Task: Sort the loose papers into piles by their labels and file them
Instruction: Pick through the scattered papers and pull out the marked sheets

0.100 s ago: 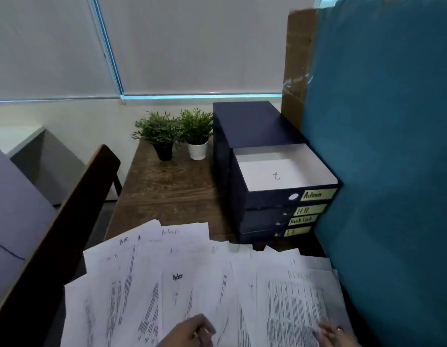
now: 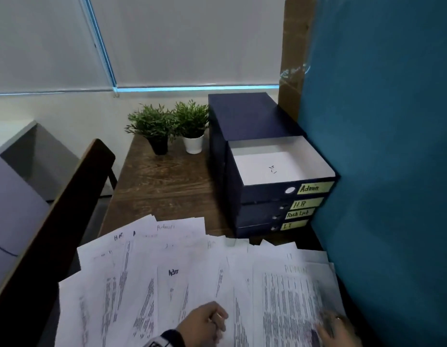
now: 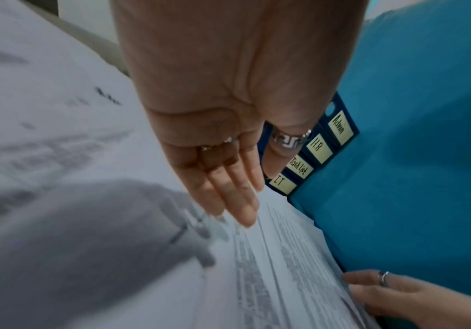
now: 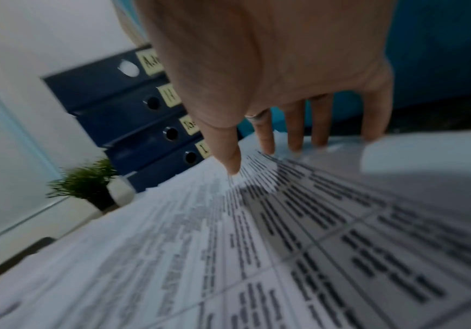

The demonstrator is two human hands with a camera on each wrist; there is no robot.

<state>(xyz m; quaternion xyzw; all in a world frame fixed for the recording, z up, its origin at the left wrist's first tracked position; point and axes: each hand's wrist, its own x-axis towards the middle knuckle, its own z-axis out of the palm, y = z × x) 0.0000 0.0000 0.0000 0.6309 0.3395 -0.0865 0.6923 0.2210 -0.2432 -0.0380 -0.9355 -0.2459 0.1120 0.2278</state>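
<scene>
Loose printed papers [image 2: 192, 279] lie fanned over the near end of the desk, some hand-labelled "Admin" or "HR". My left hand [image 2: 207, 321] is over the middle sheets with its fingers [image 3: 237, 200] straight and holding nothing. Out at the right, the spread fingertips of my right hand [image 2: 335, 329] press on a densely printed sheet [image 4: 298, 222]. A navy drawer unit [image 2: 242, 116] stands behind the papers, labelled Admin, H.R, Task List and I.T. Its top Admin drawer [image 2: 315, 188] is pulled out, with a white sheet [image 2: 267, 169] inside.
A teal partition [image 2: 382, 159] walls off the right side, tight against the drawers and papers. Two small potted plants [image 2: 172, 126] stand at the back of the wooden desk [image 2: 167, 186]. A dark chair back [image 2: 67, 211] rises at the left edge.
My left hand has slid slightly forward and to the right over the papers. The right hand stays where it was.
</scene>
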